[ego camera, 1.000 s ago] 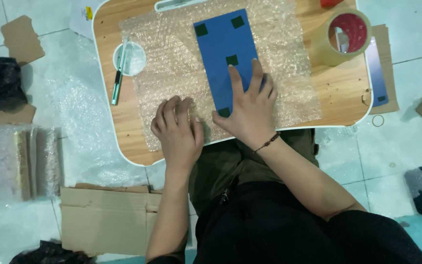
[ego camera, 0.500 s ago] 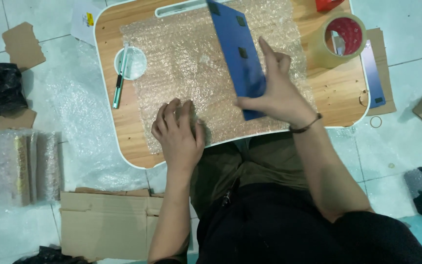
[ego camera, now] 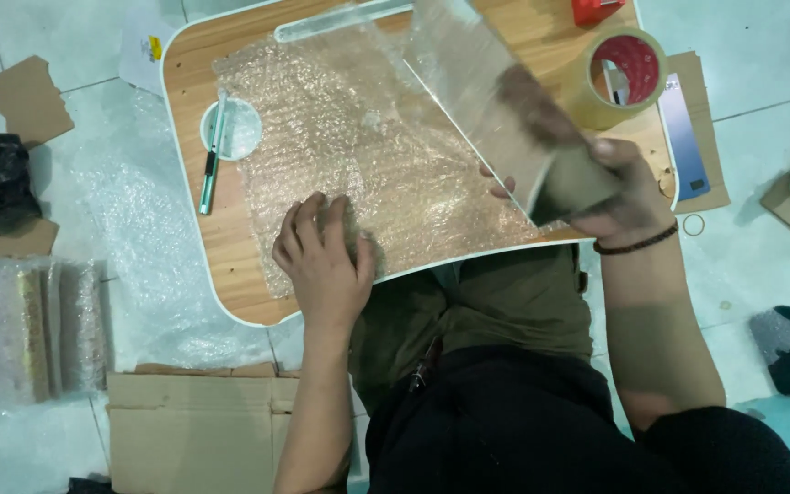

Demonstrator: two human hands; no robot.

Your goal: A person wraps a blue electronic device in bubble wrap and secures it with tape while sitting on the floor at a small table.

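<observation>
A wooden lap table (ego camera: 230,265) carries bubble wrap (ego camera: 349,155), a tape roll (ego camera: 619,78) and a pen (ego camera: 210,155)

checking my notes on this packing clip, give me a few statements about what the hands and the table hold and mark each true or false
1. The right hand holds a flat mirror panel tilted up off the table. True.
2. The left hand grips the tape roll. False: it presses flat on the bubble wrap sheet; the brown tape roll stands untouched.
3. A utility knife lies across the round hole in the wooden lap table. True.
4. The bubble wrap sheet is on the floor tiles. False: it covers the table.
</observation>
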